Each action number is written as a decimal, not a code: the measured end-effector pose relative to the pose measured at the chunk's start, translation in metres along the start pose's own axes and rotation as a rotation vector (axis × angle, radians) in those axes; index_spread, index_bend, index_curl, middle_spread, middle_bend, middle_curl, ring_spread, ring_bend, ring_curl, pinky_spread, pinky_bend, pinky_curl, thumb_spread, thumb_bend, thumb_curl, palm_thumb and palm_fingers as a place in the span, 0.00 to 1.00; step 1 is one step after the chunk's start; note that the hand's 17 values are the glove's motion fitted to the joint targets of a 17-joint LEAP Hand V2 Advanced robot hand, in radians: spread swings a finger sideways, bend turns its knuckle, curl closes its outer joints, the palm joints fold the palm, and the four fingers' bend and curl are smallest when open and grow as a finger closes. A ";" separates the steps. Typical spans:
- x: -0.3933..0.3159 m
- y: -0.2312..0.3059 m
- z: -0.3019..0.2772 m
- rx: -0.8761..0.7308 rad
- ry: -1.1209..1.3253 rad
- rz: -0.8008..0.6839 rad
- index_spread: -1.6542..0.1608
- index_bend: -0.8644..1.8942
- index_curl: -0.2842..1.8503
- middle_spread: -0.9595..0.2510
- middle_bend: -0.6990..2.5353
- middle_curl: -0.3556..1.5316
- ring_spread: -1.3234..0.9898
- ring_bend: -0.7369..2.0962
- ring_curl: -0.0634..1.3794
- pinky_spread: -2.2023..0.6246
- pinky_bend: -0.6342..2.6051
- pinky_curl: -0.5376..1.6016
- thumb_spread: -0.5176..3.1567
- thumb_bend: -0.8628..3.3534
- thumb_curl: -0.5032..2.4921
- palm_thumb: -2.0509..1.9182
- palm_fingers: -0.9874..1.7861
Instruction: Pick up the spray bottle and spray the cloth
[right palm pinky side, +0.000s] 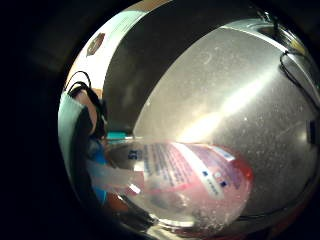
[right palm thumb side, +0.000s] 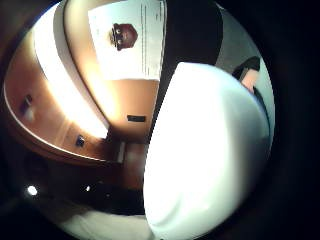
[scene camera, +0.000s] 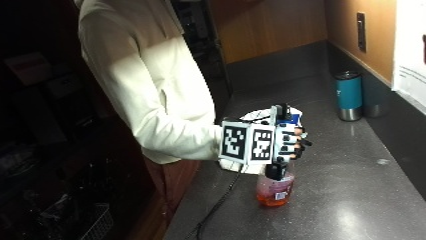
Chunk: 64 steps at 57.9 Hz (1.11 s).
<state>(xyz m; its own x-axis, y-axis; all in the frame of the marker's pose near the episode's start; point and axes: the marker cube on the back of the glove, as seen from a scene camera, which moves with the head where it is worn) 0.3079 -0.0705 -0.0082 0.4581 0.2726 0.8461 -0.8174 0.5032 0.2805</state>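
Outside view: gloved right hand (scene camera: 289, 142) has its grip curled around the neck of the clear plastic spray bottle with pink liquid (scene camera: 275, 189), upright just above the grey speckled counter (scene camera: 346, 210), apparently readying the trigger.

Long dark gray speckled counter (scene camera: 346, 200), shiny w/ light spots. Wood wall (scene camera: 279, 25) behind and at the side, w/ a dark outlet (scene camera: 360, 31) and a white paper (scene camera: 411, 55) stuck on it. Teal cup (scene camera: 348, 95) stands near the wall. Rest of the room is dark; wire basket (scene camera: 100, 222) low by the floor.
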 end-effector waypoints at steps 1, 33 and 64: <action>-0.002 -0.001 0.002 -0.012 0.018 -0.006 0.79 0.40 0.34 0.67 0.38 0.45 0.49 0.47 0.34 0.71 0.29 0.42 0.27 0.20 0.36 0.77 0.84; -0.140 0.090 0.078 -0.619 0.896 -0.677 0.80 0.45 0.38 0.72 0.41 0.47 0.49 0.47 0.37 0.69 0.29 0.43 0.14 0.20 0.40 0.78 0.85; -0.129 0.175 0.125 -0.686 0.864 -0.648 0.80 0.46 0.39 0.72 0.42 0.47 0.49 0.48 0.38 0.69 0.30 0.44 0.12 0.20 0.40 0.78 0.85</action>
<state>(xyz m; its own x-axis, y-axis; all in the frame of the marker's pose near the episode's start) 0.0622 -0.1201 -0.0119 0.9912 0.1322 0.0026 -0.1322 0.9910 0.0207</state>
